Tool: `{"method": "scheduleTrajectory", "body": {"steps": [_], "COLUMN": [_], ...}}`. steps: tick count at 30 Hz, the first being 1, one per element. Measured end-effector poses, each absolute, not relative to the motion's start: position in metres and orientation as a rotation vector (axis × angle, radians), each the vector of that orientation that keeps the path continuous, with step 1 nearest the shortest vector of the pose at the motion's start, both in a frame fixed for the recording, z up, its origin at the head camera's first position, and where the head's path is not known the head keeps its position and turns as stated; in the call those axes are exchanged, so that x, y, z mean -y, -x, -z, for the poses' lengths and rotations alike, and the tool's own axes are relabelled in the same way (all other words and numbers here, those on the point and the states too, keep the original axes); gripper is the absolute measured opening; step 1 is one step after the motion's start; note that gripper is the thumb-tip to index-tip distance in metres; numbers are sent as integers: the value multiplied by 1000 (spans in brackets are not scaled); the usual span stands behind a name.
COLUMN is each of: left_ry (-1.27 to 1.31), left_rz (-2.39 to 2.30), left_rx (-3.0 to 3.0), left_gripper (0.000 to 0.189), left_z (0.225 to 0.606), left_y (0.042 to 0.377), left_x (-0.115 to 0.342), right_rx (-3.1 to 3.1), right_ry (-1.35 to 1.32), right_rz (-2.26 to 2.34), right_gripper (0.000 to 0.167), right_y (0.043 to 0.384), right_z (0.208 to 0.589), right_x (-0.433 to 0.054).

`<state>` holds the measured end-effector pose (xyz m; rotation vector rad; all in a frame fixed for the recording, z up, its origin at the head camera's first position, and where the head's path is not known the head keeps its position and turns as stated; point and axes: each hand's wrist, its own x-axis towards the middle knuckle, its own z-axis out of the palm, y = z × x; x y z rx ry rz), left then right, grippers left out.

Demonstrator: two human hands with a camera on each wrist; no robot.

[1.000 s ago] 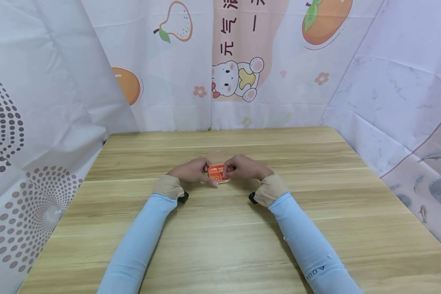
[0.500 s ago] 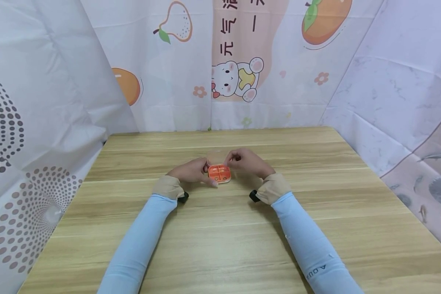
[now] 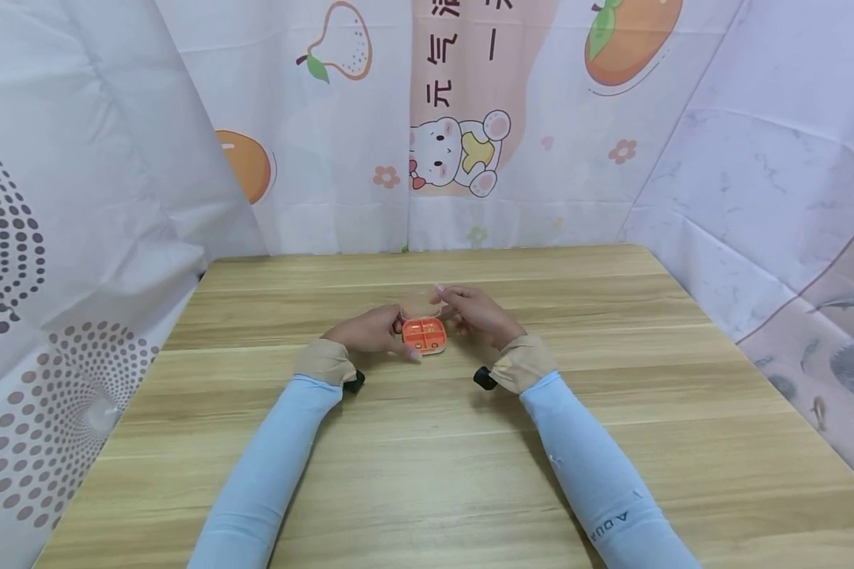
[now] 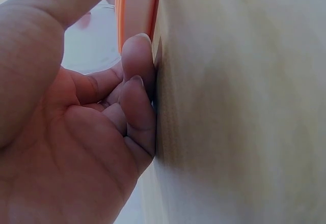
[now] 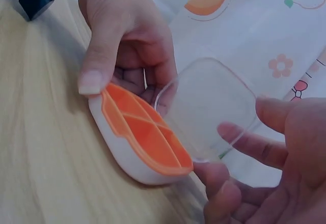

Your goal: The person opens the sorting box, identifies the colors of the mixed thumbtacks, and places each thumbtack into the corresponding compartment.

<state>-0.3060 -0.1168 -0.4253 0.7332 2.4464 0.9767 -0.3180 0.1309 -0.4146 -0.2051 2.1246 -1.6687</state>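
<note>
A small pill box (image 3: 425, 335) with a white base and an orange insert split into several compartments stands on the table, its clear lid (image 5: 204, 109) raised at the far side. My left hand (image 3: 372, 330) grips the box from the left, thumb at the near side and fingers behind. In the left wrist view, two curled fingers of the left hand (image 4: 91, 112) lie against the tabletop beside the box. The lid's right edge is between the thumb and index finger of my right hand (image 3: 478, 314); the index fingertip shows through the clear plastic in the right wrist view. Its other fingers curl near the box's corner.
The wood-grain table (image 3: 427, 458) carries the box near its middle, toward the back. Printed curtains (image 3: 341, 158) hang behind the table and along both sides. A black wrist strap piece (image 5: 36, 0) shows by the left wrist.
My right hand has left the box's right compartments, passed the far right corner and turned, its thumb now up at the lid's edge. The left hand has stayed on the box.
</note>
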Motion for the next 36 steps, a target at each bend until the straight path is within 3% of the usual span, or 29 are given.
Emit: {"method": "scheduleTrajectory", "body": {"steps": [6,12,20,28,36], "left_ry": [-777,-849,-753,-784,-801], "left_rz": [-1011,-1084,-1022,-1001,-998], "left_rx": [-2416,-2326,-2400,-2400,-2398], "left_gripper": [55,50,66,66,61], "left_z": [428,430,427,426,428], "left_y": [308,310,308,307,308], "left_x": [117,117,119,120,120], "right_rx": [-2103,-2142,-2206,-2296,-2412], "right_ry": [286,433,644,812,933], "right_rz": [1643,1551,1436,1304,1053], "right_gripper": [54,40,33,23,30], "right_y": [322,325,326,328,325], "right_z": [421,424,424,425,417], "right_x": [-140,-150,-158,-160,-151]}}
